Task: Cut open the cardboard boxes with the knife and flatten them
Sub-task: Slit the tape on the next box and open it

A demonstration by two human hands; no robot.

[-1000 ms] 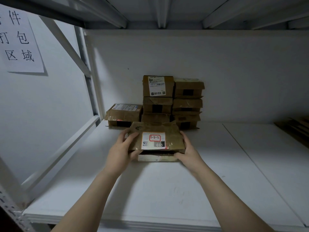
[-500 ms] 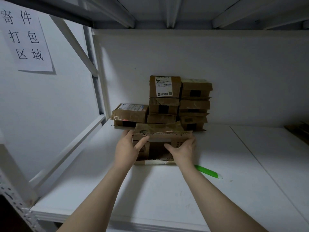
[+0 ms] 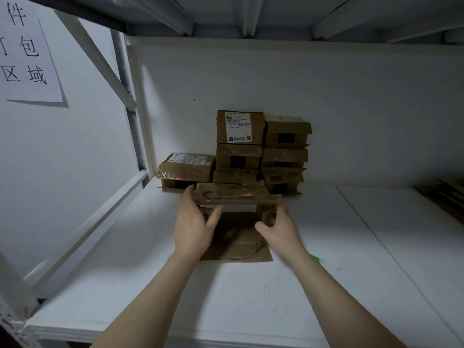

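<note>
An opened brown cardboard box [image 3: 238, 234] lies on the white shelf in front of me, its lid flap [image 3: 233, 194] raised toward the back. My left hand [image 3: 194, 222] holds the box's left side, thumb inside and fingers up along the lid's left edge. My right hand [image 3: 278, 227] grips the torn right side flap. A green knife [image 3: 316, 259] lies on the shelf just right of my right forearm, mostly hidden by it. Behind the box stands a stack of several taped boxes [image 3: 261, 151].
One more taped box [image 3: 185, 169] sits at the back left by the shelf upright. Flattened cardboard [image 3: 444, 194] lies at the far right. A paper sign [image 3: 25, 54] hangs on the left wall. A shelf [image 3: 251, 16] runs overhead.
The box was closed with its label facing me; now its lid is lifted back and the inside is spread open. Both hands moved from the outer sides to the flaps. The knife came into view.
</note>
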